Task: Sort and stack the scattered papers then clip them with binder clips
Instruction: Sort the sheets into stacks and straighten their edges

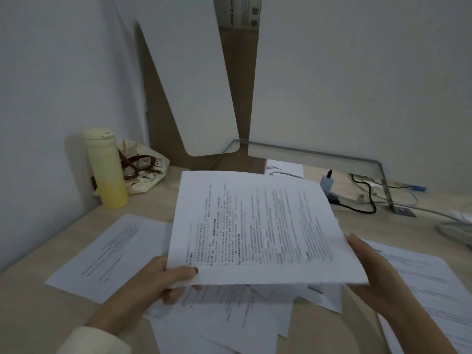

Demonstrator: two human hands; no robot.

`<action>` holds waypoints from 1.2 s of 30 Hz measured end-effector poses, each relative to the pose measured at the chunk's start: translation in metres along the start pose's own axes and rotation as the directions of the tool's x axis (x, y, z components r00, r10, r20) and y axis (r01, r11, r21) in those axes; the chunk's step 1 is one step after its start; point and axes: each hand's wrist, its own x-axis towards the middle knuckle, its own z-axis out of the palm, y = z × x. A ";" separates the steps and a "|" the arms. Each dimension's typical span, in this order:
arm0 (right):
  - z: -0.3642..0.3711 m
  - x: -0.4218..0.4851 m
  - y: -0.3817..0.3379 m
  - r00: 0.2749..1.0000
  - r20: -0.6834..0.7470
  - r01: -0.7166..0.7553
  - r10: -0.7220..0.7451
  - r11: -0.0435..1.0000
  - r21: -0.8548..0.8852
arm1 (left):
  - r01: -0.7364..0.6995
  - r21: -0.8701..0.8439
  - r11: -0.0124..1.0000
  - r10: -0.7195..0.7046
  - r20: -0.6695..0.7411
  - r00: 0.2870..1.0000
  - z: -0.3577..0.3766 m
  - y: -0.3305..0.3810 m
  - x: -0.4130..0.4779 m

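A printed paper stack [258,226] is held lifted above the wooden desk [33,315]. My left hand [163,277] pinches its lower left corner, thumb on top. My right hand [370,269] supports the stack's right edge with fingers underneath. Several loose printed sheets lie scattered on the desk: one sheet at the left [112,254], a pile of sheets beneath the held stack [229,320], and a sheet at the right [434,297]. No binder clips are visible.
A pale yellow bottle [106,169] and a cloth bag [145,167] stand at the back left by the wall. Cables and a charger [357,198] lie at the back right under a metal stand [380,175]. A white panel [191,72] leans at the back.
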 end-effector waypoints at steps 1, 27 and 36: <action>-0.002 -0.002 -0.002 0.999 0.010 -0.045 0.046 0.998 -0.053 | -0.001 0.022 1.000 0.001 0.000 1.000 -0.007 0.002 0.000; 0.003 0.058 0.035 0.832 -0.482 -0.216 0.274 0.961 0.174 | 0.064 0.020 0.998 -0.056 -0.269 0.962 -0.029 -0.055 0.037; 0.021 0.099 0.039 0.832 -0.551 -0.255 0.067 0.927 -0.273 | 0.116 0.021 0.993 -0.102 -0.343 0.934 -0.027 -0.061 0.039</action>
